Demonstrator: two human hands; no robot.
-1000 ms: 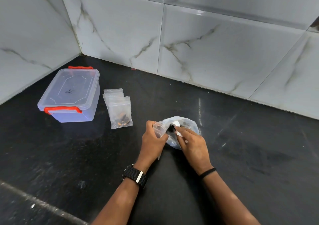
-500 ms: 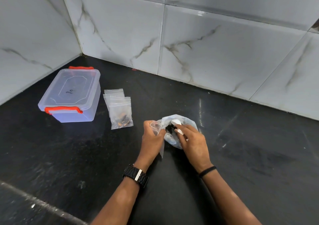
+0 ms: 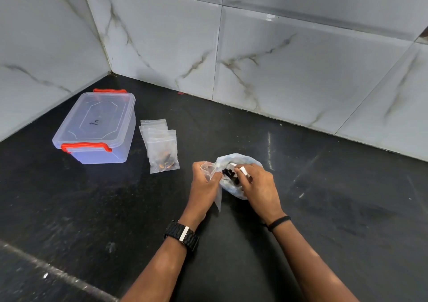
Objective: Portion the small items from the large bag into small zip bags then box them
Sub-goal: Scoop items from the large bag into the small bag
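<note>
A large clear bag (image 3: 245, 160) holding small black and white items (image 3: 228, 173) lies on the black counter at centre. My right hand (image 3: 257, 186) has its fingertips in the bag's mouth and pinches small items there. My left hand (image 3: 203, 181) grips a small empty zip bag (image 3: 208, 168) by its mouth, right beside the large bag. A stack of small zip bags (image 3: 161, 144) lies to the left, the top one holding dark and orange bits. A clear plastic box (image 3: 97, 125) with red clasps stands closed at far left.
The black stone counter (image 3: 324, 209) meets marble-tiled walls (image 3: 278, 58) at the back and left, forming a corner behind the box. A pale seam (image 3: 58, 274) crosses the counter at the lower left.
My right hand has shifted slightly deeper into the large bag's mouth. My left hand has lifted the small zip bag a little closer to it.
</note>
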